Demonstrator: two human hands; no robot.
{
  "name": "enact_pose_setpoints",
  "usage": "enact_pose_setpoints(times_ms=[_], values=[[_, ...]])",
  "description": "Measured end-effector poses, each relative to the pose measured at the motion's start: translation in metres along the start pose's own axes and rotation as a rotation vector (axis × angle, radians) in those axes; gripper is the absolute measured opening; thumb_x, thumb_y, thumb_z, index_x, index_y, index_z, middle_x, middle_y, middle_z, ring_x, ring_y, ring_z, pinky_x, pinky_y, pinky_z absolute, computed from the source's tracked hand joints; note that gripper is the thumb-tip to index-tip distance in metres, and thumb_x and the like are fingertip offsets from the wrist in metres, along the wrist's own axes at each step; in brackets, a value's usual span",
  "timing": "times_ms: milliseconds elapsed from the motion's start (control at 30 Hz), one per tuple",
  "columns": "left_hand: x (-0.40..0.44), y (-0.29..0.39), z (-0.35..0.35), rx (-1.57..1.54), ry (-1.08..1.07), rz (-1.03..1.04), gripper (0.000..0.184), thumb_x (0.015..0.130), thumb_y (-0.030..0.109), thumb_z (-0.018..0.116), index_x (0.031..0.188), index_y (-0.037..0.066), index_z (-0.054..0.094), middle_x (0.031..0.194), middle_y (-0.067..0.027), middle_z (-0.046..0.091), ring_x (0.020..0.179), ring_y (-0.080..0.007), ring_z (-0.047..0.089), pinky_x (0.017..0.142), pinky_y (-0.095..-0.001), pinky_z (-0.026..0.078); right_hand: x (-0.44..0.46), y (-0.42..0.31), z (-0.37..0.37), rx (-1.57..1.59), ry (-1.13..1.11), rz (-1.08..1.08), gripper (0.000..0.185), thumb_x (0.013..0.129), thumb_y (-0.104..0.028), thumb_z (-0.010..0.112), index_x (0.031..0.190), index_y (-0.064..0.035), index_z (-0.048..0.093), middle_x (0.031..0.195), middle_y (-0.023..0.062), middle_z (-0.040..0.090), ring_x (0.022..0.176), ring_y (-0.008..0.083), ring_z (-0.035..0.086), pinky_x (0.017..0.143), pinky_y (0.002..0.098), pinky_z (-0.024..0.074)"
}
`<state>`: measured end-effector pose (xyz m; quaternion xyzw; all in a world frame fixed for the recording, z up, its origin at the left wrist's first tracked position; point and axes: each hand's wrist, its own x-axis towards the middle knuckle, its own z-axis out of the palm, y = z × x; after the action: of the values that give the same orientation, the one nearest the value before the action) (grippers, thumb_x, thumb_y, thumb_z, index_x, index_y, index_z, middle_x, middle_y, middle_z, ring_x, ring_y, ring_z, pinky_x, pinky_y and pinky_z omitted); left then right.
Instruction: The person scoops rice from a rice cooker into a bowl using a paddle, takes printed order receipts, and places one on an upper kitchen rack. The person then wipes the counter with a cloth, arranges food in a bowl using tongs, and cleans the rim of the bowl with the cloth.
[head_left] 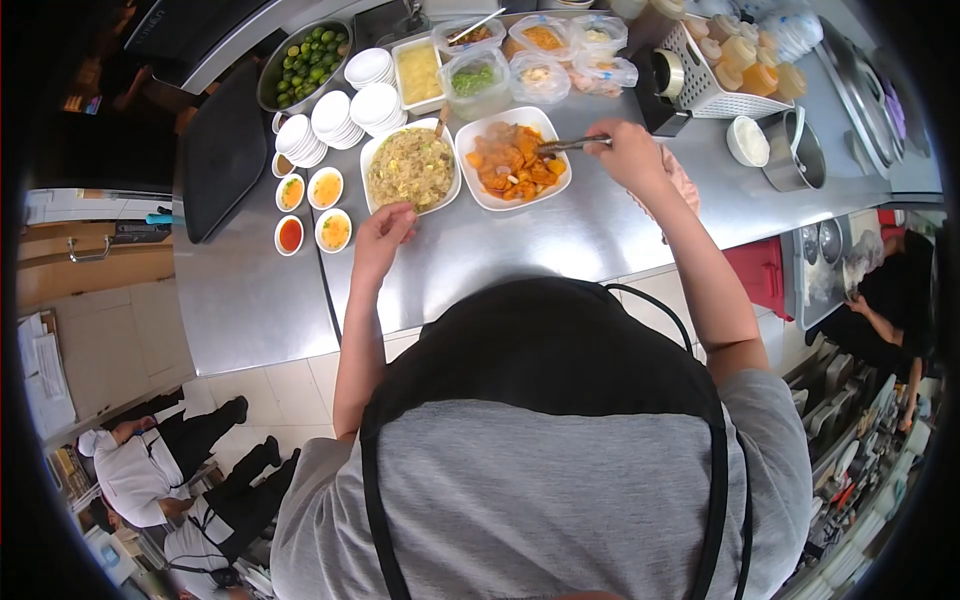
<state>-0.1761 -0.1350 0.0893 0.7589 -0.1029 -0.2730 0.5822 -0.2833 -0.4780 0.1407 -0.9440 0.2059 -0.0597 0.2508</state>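
Note:
My right hand (634, 158) is closed around the handle of a long metal utensil (574, 145). Its far end reaches into orange, saucy chunks of food (512, 165) in a white square bowl (520, 205); I cannot tell whether it is a spoon or tongs. To the left stands a second white bowl (453, 192) of fried rice (408, 168), with a brown handle (441, 122) sticking out at the back. At that bowl's near left corner is my left hand (384, 240), fingers curled in; whatever they may hold is hidden.
Small sauce cups (333, 230) and stacked white dishes (338, 121) stand left of the rice. Limes (313, 62) fill a metal bowl behind. Bagged ingredients (540, 76) line the back; a bottle basket (725, 95) and metal pot (803, 155) stand right. Other people (140, 475) are behind.

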Motion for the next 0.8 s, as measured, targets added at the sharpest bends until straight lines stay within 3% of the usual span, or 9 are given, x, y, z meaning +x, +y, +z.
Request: enact_pose_setpoints(times_ms=[233,333,500,600,800], values=[[0.000,-0.001,-0.002,0.005,-0.005,0.011,0.027,0.083,0.017,0.057,0.103,-0.001,0.057,0.082,-0.0059,0.061,0.069,-0.0109,0.056,0.064,-0.0223,0.045,0.005,0.010,-0.008,0.008,0.023,0.033,0.019,0.069,-0.016,0.065,0.085,-0.0054,0.064,0.078,0.0155,0.062,0.072,0.0289,0.060,0.066,0.0355,0.0460],[0.000,0.001,-0.002,-0.004,0.002,-0.005,0.027,0.083,0.017,0.058,0.103,-0.001,0.057,0.082,-0.0055,0.061,0.069,-0.0108,0.056,0.064,-0.0222,0.045,-0.002,0.007,-0.006,-0.027,-0.022,-0.044,0.018,0.069,-0.015,0.065,0.084,-0.0046,0.064,0.078,0.0151,0.062,0.073,0.0288,0.060,0.066,0.0354,0.0462],[-0.002,0.002,-0.003,-0.012,0.001,0.007,0.027,0.083,0.018,0.058,0.103,-0.001,0.057,0.081,-0.0054,0.061,0.069,-0.0107,0.056,0.065,-0.0223,0.045,-0.017,-0.022,-0.027,-0.068,0.161,-0.199,0.017,0.067,-0.008,0.064,0.083,-0.0050,0.062,0.080,0.0118,0.061,0.073,0.0277,0.060,0.065,0.0360,0.0465],[0.000,0.000,-0.002,0.000,0.000,0.006,0.028,0.083,0.018,0.058,0.103,-0.001,0.057,0.081,-0.0055,0.061,0.069,-0.0105,0.056,0.065,-0.0222,0.045,-0.035,-0.041,-0.031,-0.162,0.081,-0.321,0.017,0.065,-0.005,0.064,0.082,-0.0055,0.061,0.080,0.0102,0.060,0.071,0.0275,0.059,0.063,0.0370,0.0463],[-0.003,-0.001,-0.003,-0.006,0.012,0.006,0.028,0.083,0.018,0.058,0.104,-0.001,0.057,0.082,-0.0058,0.061,0.070,-0.0105,0.056,0.066,-0.0220,0.045,-0.036,-0.025,-0.023,-0.341,0.154,-0.339,0.017,0.064,-0.007,0.065,0.080,-0.0063,0.060,0.080,0.0084,0.058,0.076,0.0259,0.057,0.065,0.0350,0.0458]])
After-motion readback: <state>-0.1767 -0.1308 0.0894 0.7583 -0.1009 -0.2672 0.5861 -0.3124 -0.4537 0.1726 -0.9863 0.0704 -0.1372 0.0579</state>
